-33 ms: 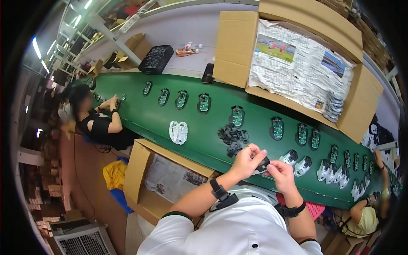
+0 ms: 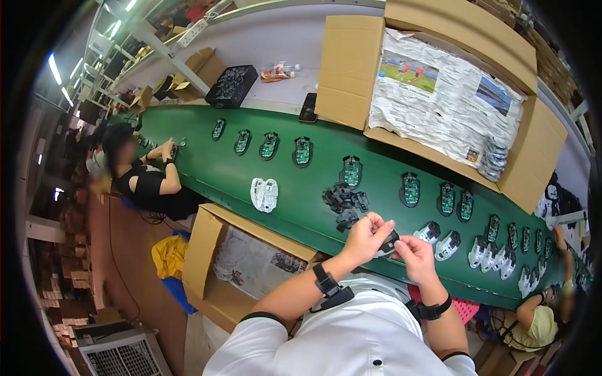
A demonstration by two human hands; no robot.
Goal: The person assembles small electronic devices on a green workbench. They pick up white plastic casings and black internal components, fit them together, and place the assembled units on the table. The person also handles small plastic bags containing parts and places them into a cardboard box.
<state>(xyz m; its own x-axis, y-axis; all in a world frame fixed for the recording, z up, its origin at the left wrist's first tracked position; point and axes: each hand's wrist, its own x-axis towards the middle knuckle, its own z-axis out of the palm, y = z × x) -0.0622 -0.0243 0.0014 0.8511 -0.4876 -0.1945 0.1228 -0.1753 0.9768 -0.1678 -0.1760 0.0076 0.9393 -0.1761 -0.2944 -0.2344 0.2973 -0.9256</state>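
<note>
Close to the front edge of the green work surface (image 2: 326, 232), my two hands meet at a small black-and-white computer mouse shell (image 2: 387, 245). My left hand (image 2: 367, 238) pinches it from the left, thumb on top. From the right, the thumb and fingers of my right hand (image 2: 416, 257) close on its edge; the fingers hide much of it. Just beyond my left hand lies a loose pile of black plastic mouse parts (image 2: 343, 200). Two white-and-black mouse shells (image 2: 447, 245) rest right of my hands. A mouse base with a green circuit board (image 2: 352, 172) lies behind the pile.
More circuit-board bases (image 2: 302, 151) form a line along the surface. A white shell stack (image 2: 264, 195) sits left. Behind stands an open carton (image 2: 439, 100) lined with newspaper; another carton (image 2: 251, 263) is below left. Co-workers sit at far left (image 2: 147, 178) and far right (image 2: 533, 326).
</note>
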